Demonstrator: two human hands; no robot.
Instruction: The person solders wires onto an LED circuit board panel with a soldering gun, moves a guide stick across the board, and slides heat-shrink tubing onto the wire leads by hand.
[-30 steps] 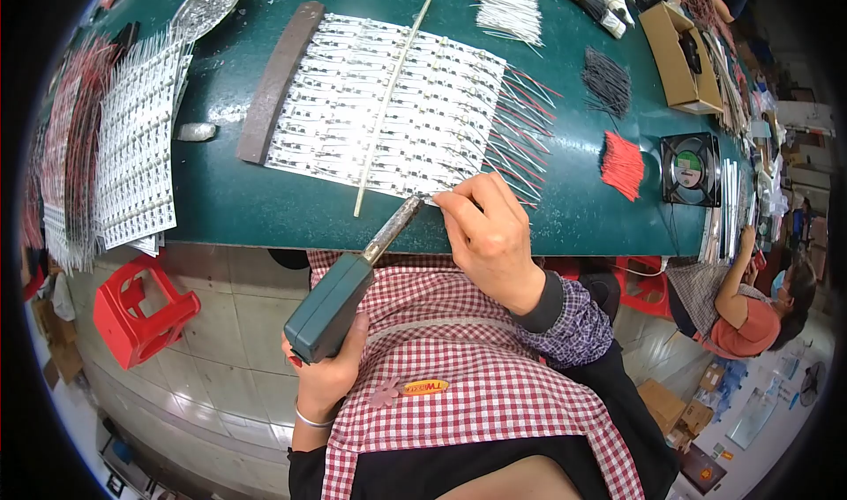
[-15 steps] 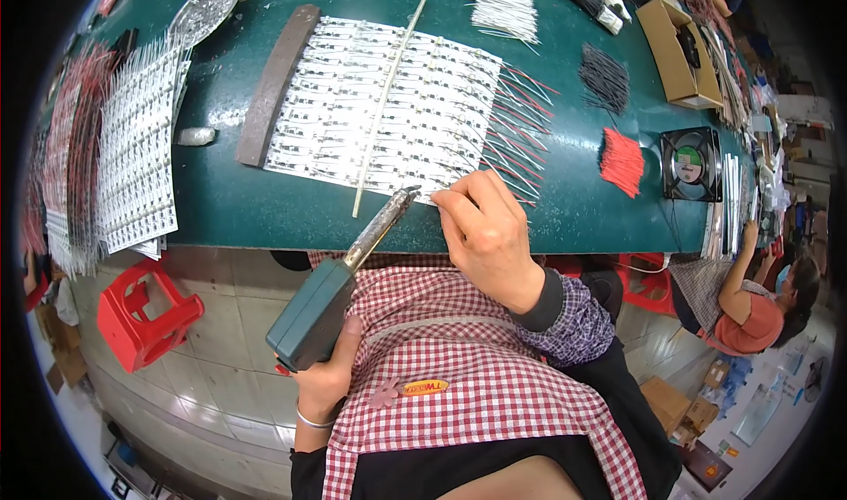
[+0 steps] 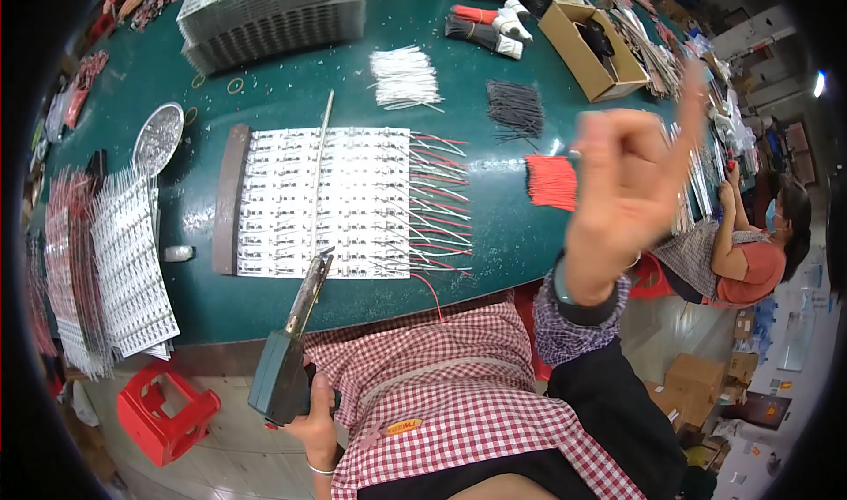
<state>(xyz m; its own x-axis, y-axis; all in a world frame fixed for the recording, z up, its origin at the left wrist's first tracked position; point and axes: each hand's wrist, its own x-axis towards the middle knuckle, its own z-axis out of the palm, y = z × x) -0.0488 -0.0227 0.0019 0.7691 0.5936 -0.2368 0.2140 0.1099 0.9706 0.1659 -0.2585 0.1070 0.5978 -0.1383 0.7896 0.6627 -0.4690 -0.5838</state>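
Dark green glossy tabletop (image 3: 494, 218), curved edge, in a workshop with a pale tiled floor, a red plastic stool (image 3: 163, 412) at 8 o'clock and cardboard boxes at 4 o'clock. At centre: flat panel of white circuit strips (image 3: 353, 202) with thin red and white wire leads at its 3 o'clock side, a slim metal rod (image 3: 322, 160) lying across it. Left hand (image 3: 311, 421) clasps a teal pistol-grip soldering gun (image 3: 284, 368), metal tip touching the panel's near edge; right hand (image 3: 622, 200) raised, blurred, fingers loosely curled, holding nothing.

electronics assembly workshop, led strip boards (image 3: 326, 202), wire bundles (image 3: 404, 77)
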